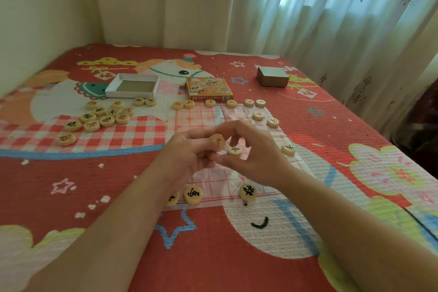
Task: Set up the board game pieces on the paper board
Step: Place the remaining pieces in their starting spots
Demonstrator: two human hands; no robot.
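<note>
Above the middle of the paper board [201,114], a round piece [217,141] is pinched on edge in the grip of the left hand [189,152] and a second piece [234,150] is held flat by the right hand [256,161], with the grid directly below both.

Left hand [189,152] and right hand [257,161] hide the middle of the paper board [196,116]. The left wrist half covers a near piece [172,198]. Far pieces [189,103] are unreadably small.
</note>
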